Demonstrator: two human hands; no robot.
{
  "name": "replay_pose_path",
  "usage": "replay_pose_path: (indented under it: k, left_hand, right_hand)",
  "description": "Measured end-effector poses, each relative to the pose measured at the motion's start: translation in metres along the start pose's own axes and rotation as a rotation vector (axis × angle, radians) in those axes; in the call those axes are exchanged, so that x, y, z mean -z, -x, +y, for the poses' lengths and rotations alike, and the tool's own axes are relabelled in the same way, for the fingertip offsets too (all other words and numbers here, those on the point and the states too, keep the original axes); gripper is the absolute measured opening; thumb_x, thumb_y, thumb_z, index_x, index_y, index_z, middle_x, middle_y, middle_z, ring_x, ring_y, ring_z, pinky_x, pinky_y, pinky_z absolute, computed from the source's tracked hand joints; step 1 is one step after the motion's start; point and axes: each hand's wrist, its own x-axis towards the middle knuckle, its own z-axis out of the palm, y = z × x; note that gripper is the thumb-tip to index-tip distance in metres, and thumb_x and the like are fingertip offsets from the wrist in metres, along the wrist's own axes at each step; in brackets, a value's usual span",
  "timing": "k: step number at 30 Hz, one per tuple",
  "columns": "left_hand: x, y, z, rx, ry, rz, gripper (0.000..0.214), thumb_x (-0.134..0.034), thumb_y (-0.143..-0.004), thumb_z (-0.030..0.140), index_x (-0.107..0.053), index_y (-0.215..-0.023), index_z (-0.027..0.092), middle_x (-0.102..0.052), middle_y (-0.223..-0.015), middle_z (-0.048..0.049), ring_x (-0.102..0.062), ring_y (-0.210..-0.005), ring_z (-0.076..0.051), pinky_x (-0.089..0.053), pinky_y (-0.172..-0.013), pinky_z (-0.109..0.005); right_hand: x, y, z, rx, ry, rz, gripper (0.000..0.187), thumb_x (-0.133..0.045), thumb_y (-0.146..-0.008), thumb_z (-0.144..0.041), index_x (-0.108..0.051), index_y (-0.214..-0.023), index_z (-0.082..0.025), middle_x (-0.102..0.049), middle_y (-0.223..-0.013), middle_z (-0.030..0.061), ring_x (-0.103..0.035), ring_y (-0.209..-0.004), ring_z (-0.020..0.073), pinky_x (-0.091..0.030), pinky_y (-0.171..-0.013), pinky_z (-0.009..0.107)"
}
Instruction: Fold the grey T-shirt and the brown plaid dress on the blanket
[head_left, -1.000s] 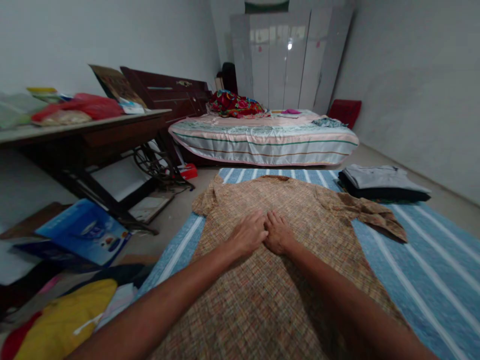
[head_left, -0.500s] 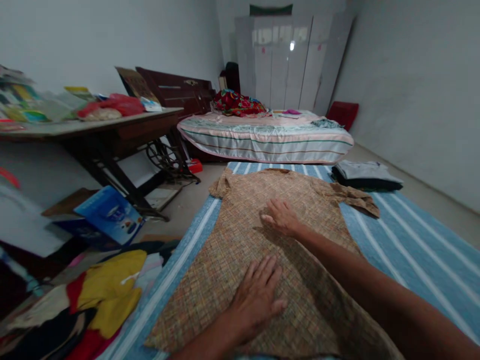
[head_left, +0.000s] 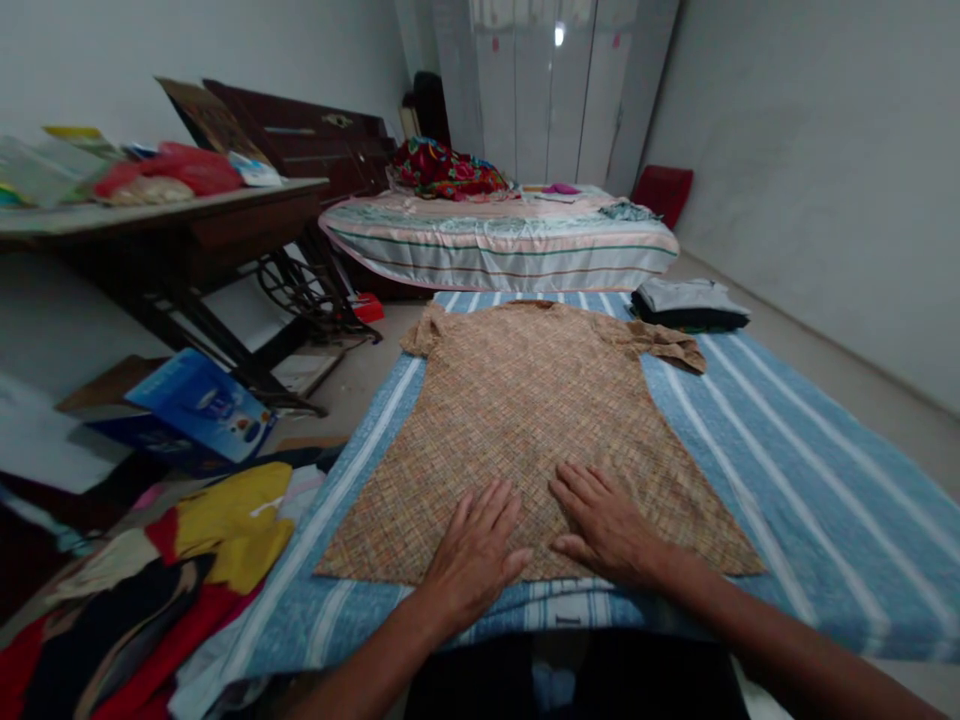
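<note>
A brown checked short-sleeved shirt (head_left: 525, 400) lies spread face down or face up, I cannot tell which, with its collar at the far end and its hem toward me. My left hand (head_left: 480, 545) rests flat near the middle of the hem, fingers stretched out. Beside it, my right hand (head_left: 604, 520) also lies flat on the cloth, fingers extended forward. Neither hand grips anything. Under the shirt is a blue cloth with white stripes (head_left: 802, 480), which shows on both sides and along the near edge.
A folded stack of clothes (head_left: 690, 303) sits at the far right corner. Loose clothes (head_left: 232, 525) are heaped at the left, by a blue box (head_left: 202, 405). A sewing-machine table (head_left: 247, 215) stands left; a bed (head_left: 502, 235) is beyond.
Both hands now lie side by side by the hem; the right hand has come back from the shirt's upper part. The shirt's right side, raised before, now lies flat. The view has tilted downward.
</note>
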Motion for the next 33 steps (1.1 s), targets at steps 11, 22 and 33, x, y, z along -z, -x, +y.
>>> replay_pose_path:
  k: [11,22,33]
  left_hand:
    - [-0.015,0.022,-0.002,-0.047,-0.127,0.231,0.05,-0.045,-0.09,0.041,-0.045,-0.134,0.017,-0.047,-0.141,-0.0102,-0.042,-0.129,-0.024,-0.033,-0.106,-0.046]
    - [-0.014,0.05,0.003,-0.1,-0.122,0.368,0.046,-0.05,-0.088,0.031,-0.047,-0.132,0.018,-0.052,-0.136,-0.0113,-0.049,-0.125,-0.024,-0.042,-0.101,-0.043]
    - [-0.022,0.076,0.021,-0.087,-0.057,0.592,0.047,-0.051,-0.084,0.016,-0.044,-0.131,0.012,-0.053,-0.134,-0.0146,-0.044,-0.129,-0.026,-0.045,-0.1,-0.041]
  right_hand:
    - [-0.013,0.024,-0.025,0.066,0.093,0.126,0.057,-0.046,-0.091,-0.045,-0.04,-0.139,-0.013,-0.037,-0.145,0.0145,-0.032,-0.135,0.0281,-0.031,-0.108,0.048]
    - [-0.026,0.053,-0.051,0.142,0.098,0.309,0.05,-0.056,-0.082,-0.022,-0.049,-0.13,-0.015,-0.045,-0.141,0.0136,-0.039,-0.131,0.026,-0.04,-0.104,0.045]
    - [-0.042,0.079,-0.065,0.26,0.097,0.596,0.031,-0.042,-0.084,-0.005,-0.059,-0.109,-0.014,-0.06,-0.123,0.0165,-0.046,-0.125,0.028,-0.046,-0.094,0.046]
